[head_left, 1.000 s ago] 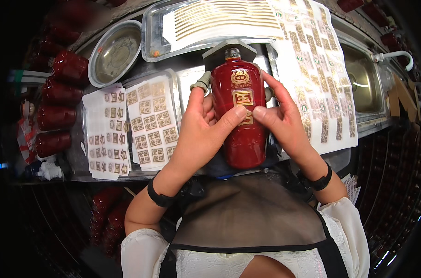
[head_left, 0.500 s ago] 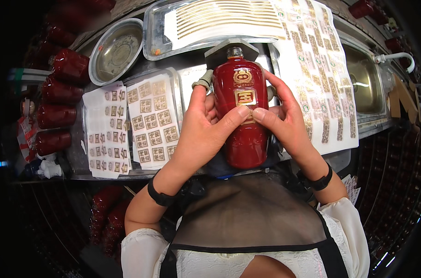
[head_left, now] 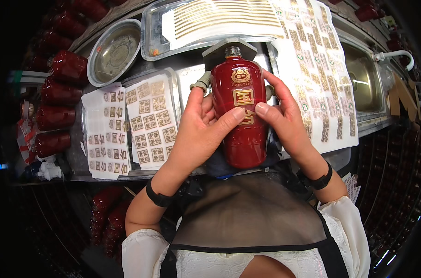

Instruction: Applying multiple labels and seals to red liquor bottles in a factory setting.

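Observation:
A glossy dark red bottle [head_left: 243, 150] with a clear glass neck lies in front of me, its neck pointing away. My left hand [head_left: 203, 125] grips its left side, the thumb resting on a gold decal [head_left: 248, 117] low on the front. On the other side my right hand [head_left: 284, 116] holds the bottle, its thumb tip at the right edge of that same decal. Above it are a square gold decal [head_left: 243, 97] and a round gold emblem [head_left: 241, 77]. Fingers of both hands are partly hidden behind the bottle. A grey angular support [head_left: 212, 54] shows behind the neck.
Decal sheets [head_left: 150, 121] lie in a tray to the left, with a round metal basin [head_left: 113, 55] beyond. A far tray [head_left: 150, 34] carries striped gold sheets. More decal sheets [head_left: 319, 78] cover the right side, next to a sink [head_left: 365, 92]. Several red bottles [head_left: 56, 116] line the left edge.
My thumbs have drawn apart on the bottle's front, the right one shifting outward and up. More of the lower gold decal now shows between them.

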Demonstrator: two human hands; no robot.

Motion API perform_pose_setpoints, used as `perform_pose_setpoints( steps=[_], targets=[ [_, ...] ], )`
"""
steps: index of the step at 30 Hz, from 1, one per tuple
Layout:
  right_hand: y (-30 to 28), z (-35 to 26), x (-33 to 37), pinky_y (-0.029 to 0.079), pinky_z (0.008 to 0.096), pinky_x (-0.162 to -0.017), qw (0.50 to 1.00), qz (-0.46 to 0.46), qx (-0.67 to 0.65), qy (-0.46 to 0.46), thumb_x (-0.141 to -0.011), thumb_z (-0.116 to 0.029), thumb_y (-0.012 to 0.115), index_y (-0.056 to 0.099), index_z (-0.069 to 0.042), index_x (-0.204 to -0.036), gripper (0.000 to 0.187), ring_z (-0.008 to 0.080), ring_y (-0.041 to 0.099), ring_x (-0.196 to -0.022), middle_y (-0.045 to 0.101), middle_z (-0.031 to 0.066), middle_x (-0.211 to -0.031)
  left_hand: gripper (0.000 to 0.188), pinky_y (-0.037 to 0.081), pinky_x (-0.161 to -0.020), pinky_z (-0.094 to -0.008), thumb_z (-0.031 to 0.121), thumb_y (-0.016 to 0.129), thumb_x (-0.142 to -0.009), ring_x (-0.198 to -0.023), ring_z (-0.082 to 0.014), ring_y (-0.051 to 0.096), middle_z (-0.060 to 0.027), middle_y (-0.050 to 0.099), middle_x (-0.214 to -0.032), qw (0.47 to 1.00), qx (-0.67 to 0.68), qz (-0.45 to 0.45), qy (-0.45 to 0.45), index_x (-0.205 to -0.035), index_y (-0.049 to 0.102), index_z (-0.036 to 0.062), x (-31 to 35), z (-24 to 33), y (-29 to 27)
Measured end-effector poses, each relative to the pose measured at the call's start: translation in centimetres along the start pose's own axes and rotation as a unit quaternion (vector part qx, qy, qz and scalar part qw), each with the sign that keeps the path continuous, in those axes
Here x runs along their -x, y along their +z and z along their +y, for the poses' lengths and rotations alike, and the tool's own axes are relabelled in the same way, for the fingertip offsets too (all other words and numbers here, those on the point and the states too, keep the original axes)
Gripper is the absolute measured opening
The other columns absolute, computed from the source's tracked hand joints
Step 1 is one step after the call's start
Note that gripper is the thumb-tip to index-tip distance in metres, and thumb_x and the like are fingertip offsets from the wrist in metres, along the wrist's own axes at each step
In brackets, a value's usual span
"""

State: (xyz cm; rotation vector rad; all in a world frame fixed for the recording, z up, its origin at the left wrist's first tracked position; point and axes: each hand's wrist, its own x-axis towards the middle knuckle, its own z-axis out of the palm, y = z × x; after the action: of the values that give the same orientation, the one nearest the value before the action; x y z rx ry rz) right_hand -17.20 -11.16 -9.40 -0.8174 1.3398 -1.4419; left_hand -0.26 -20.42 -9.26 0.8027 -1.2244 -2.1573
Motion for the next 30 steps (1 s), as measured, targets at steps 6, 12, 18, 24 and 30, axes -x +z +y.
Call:
perform_pose_setpoints(
  steps=[6,12,18,24,30],
  targets=[
    [-0.19,0.27,0.10,0.058,0.0289,-0.083,0.997,0.004,0.074,0.006,-0.090,-0.017,0.072,0.034,-0.002,-0.151,0.074,0.0219,0.064,-0.111,0.037,0.0204,-0.146,0.052,0.053,-0.098,-0.0352,0.010,0.073,-0.091,-0.120,-0.0239,0.060,-0.0238,0.058,-0.130,1.000,-0.001,-0.011,0.002,-0.124,0.034,-0.0016,-0.01,0.03,-0.15],
    [-0.23,0.53,0.06,0.058,0.0301,-0.084,0.997,0.008,0.078,-0.004,-0.090,-0.017,0.072,0.034,-0.002,-0.152,0.073,0.0228,0.064,-0.112,0.037,0.0205,-0.145,0.063,0.051,-0.100,-0.0351,0.010,0.073,-0.091,-0.122,-0.0236,0.058,-0.0230,0.057,-0.131,1.000,-0.003,-0.013,0.000,-0.136,0.031,-0.0041,-0.02,-0.11,-0.40],
    [-0.27,0.33,0.15,0.057,0.0296,-0.085,0.998,0.003,0.057,-0.004,-0.089,-0.019,0.073,0.033,-0.002,-0.152,0.077,0.0221,0.062,-0.112,0.040,0.0184,-0.139,0.074,0.049,-0.103,-0.0354,0.008,0.073,-0.091,-0.125,-0.0239,0.056,-0.0207,0.055,-0.135,0.998,0.051,-0.024,-0.022,-0.147,0.025,-0.0032,-0.10,0.06,-0.99],
    [0.08,0.49,0.50,0.056,0.0303,-0.082,0.990,0.016,0.136,-0.017,-0.086,-0.024,0.077,0.033,-0.002,-0.152,0.083,0.0214,0.061,-0.110,0.043,0.0168,-0.130,0.077,0.049,-0.103,-0.0349,0.008,0.073,-0.091,-0.126,-0.0231,0.055,-0.0201,0.054,-0.137,0.999,0.014,-0.030,-0.012,-0.150,0.023,0.0001,0.29,-0.10,-0.71],
    [0.07,0.46,0.34,0.056,0.0301,-0.082,0.992,0.012,0.122,-0.015,-0.086,-0.023,0.077,0.032,-0.002,-0.153,0.083,0.0221,0.061,-0.110,0.043,0.0171,-0.130,0.078,0.049,-0.104,-0.0349,0.008,0.073,-0.091,-0.126,-0.0225,0.055,-0.0196,0.053,-0.138,1.000,0.009,-0.021,-0.007,-0.150,0.023,0.0017,0.35,-0.41,-0.47]
  ],
)
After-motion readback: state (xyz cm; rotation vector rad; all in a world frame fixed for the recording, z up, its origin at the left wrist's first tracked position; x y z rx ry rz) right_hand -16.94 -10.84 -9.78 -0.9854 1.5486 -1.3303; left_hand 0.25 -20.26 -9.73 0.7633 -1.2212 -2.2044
